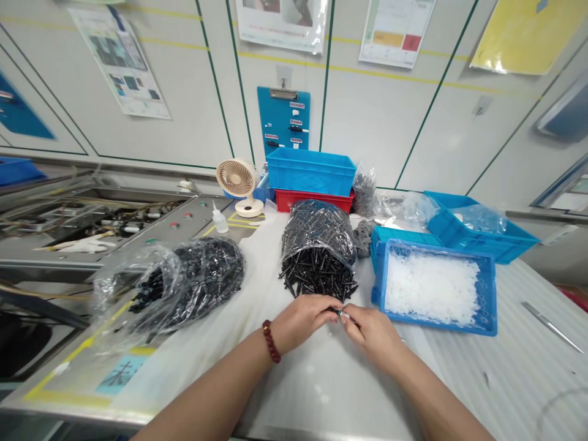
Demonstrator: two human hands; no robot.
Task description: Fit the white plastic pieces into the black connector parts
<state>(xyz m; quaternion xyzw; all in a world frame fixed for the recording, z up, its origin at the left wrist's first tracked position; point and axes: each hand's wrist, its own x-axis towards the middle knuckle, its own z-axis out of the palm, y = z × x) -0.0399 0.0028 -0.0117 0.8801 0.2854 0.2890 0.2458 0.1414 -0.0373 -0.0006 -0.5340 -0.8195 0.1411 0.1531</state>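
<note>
1. Left hand (307, 317), wearing a beaded bracelet (271, 341) at the wrist: thumb and fingertips closed together on the dark portion of a small part (339, 312).
2. Right hand (373, 331): thumb and forefinger pinched at the pale end of the same part, the fingertips nearly meeting those of the left hand.
3. Small part: held between the two sets of fingertips, above the worktable (294, 392), with only a short dark and whitish length exposed; the fingers cover the rest, and its full shape cannot be told.
4. Clear bag of black parts (319, 236): directly beyond the hands, its open mouth facing them, with slender black pieces spilling at the lip close to the left fingers.
5. Blue tray (487, 294): to the right of and beyond the right hand, near it but apart, tilted and filled with small white pieces (429, 285).
6. Second clear bag (206, 275): lying on its side to the left, well apart from the hands, also containing black parts.
7. Rear of the table: a blue bin (312, 171) on a red bin (315, 199), with a cream fan (236, 179) and a small squeeze bottle (220, 221) to the left.
8. Far right: a slender metal tool (551, 326), lying flat.
</note>
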